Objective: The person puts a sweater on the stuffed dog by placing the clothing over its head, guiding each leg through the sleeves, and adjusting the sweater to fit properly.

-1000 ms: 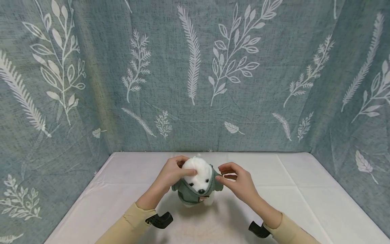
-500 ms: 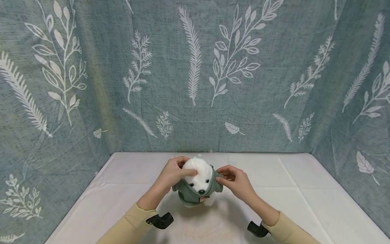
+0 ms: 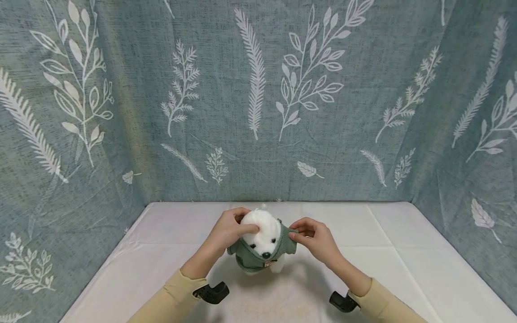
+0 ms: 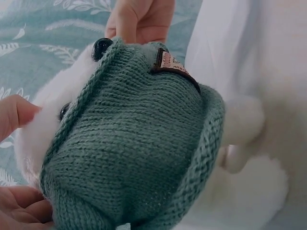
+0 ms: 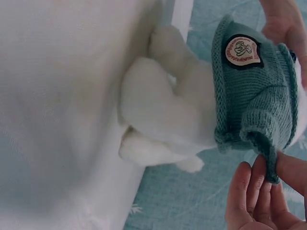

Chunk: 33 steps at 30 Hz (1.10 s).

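A white plush dog (image 3: 264,233) in a green knitted sweater (image 3: 248,258) stands on the white tablecloth (image 3: 161,242) in the head view. My left hand (image 3: 230,229) grips its head from the left, thumb across the top. My right hand (image 3: 313,237) pinches the green sleeve (image 3: 288,240) at the toy's right side. The left wrist view shows the sweater (image 4: 134,143) close up with a brown label (image 4: 168,62). In the right wrist view my fingers (image 5: 254,191) pinch the sleeve's edge (image 5: 268,153), and the white legs (image 5: 158,120) hang left of it.
Blue-green curtains with white leaf prints (image 3: 258,98) wall the table on three sides. White cloth (image 3: 404,251) spreads to both sides of the toy. Black wrist mounts (image 3: 212,291) sit on both forearms.
My right hand moved left from just beside the toy and closed on the green sleeve. The left hand stayed on the toy's head.
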{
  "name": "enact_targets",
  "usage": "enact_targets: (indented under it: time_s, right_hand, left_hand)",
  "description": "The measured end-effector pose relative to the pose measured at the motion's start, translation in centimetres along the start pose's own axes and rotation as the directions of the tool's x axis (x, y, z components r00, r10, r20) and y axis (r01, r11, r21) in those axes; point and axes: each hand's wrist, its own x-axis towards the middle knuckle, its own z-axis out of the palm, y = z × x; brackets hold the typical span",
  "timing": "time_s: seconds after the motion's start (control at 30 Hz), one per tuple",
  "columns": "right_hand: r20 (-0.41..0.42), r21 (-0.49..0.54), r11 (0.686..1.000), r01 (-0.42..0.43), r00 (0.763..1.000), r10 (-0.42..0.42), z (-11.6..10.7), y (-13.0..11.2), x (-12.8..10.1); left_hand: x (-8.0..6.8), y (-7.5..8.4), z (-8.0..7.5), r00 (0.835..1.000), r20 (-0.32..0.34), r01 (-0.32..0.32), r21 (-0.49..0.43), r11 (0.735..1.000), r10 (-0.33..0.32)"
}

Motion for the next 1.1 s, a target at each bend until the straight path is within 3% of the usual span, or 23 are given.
enact_targets:
  time_s: [0.23, 0.73, 1.0, 1.1]
  right_hand:
    - [-0.015, -0.004, 1.000, -0.017, 1.000, 0.017, -0.1, 0.6, 0.2]
    - [-0.017, -0.009, 0.999, -0.051, 0.999, 0.051, 0.2, 1.2, 0.1]
    - [-0.010, 0.012, 0.999, -0.045, 0.999, 0.045, 0.5, 5.6, 1.3]
    - [-0.003, 0.009, 0.999, -0.046, 0.999, 0.046, 0.6, 5.9, 1.3]
  left_hand:
    - [-0.2, 0.0, -0.2, 1.000, 0.008, -0.027, 0.006, 1.000, 0.027]
    - [-0.2, -0.5, -0.2, 0.999, 0.024, -0.023, -0.009, 1.000, 0.023]
    - [-0.2, -0.5, -0.3, 0.999, 0.024, -0.027, -0.008, 1.000, 0.028]
    - [-0.2, -0.5, -0.2, 0.999, 0.026, -0.020, -0.009, 1.000, 0.021]
